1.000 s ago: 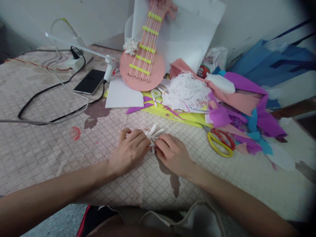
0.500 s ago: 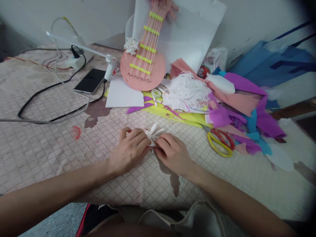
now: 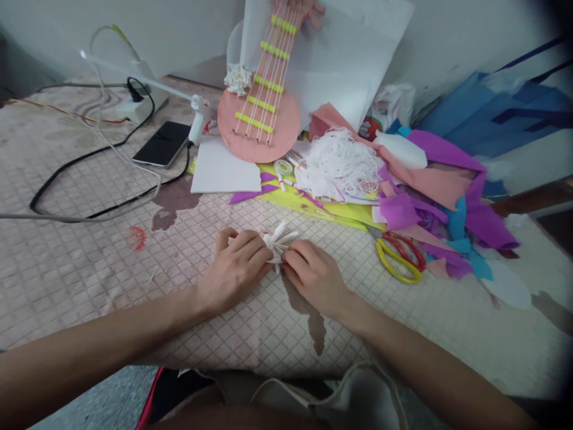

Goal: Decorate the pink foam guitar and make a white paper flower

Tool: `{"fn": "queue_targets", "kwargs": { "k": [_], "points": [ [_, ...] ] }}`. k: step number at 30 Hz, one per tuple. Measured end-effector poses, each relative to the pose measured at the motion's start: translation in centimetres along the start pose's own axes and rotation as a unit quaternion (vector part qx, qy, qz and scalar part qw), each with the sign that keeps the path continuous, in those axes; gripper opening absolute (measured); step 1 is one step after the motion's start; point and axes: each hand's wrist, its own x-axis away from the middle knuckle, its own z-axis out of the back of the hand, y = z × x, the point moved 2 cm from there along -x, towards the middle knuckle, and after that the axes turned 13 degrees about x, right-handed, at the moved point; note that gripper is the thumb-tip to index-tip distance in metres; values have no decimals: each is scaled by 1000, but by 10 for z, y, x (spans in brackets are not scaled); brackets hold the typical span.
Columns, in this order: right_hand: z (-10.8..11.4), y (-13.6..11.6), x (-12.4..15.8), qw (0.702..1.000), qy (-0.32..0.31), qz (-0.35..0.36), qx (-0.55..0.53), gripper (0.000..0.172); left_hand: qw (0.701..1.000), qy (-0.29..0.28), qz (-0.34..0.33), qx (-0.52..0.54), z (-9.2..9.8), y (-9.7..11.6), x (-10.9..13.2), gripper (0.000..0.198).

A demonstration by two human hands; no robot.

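Observation:
Between my hands, just over the quilted tablecloth, is a small white flower (image 3: 278,237) with narrow petals fanning out; its material is too small to tell. My left hand (image 3: 236,263) is closed on its left side, fingers bent and pressed together. From the right, my right hand (image 3: 313,276) pinches the petals at the lower right edge. Both hands' fingertips partly hide the flower. Beyond them, a pink paper guitar (image 3: 264,125) with yellow frets and white strings leans upright, a white flower cluster (image 3: 237,79) at its left.
A glue gun (image 3: 197,122) stands beside a phone (image 3: 162,144) at the left, with cables trailing. A white sheet (image 3: 226,167) lies before the guitar. Tangled white string (image 3: 340,164) and purple paper scraps (image 3: 477,203) spread rightward, near scissors (image 3: 398,263). A blue bag (image 3: 514,119) is behind.
Hardly anything differs. Both hands keep hold of the white flower in the same place, with its petals shifted very slightly; the view has moved a touch.

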Motion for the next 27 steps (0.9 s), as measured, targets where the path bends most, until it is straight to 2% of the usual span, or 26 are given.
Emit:
{"fn": "queue_targets", "kwargs": {
  "k": [18,23,27],
  "points": [
    [-2,4,-1,1000,2,-4,-21,18,1000,1,-9,-5,4,2,-1,13],
    [-5,3,-1,1000,-15,21,-3,19,1000,-6,-9,1,3,1,0,12],
    [-4,4,0,1000,-2,10,-14,17,1000,-9,-1,2,2,1,-1,15]
  ]
}}
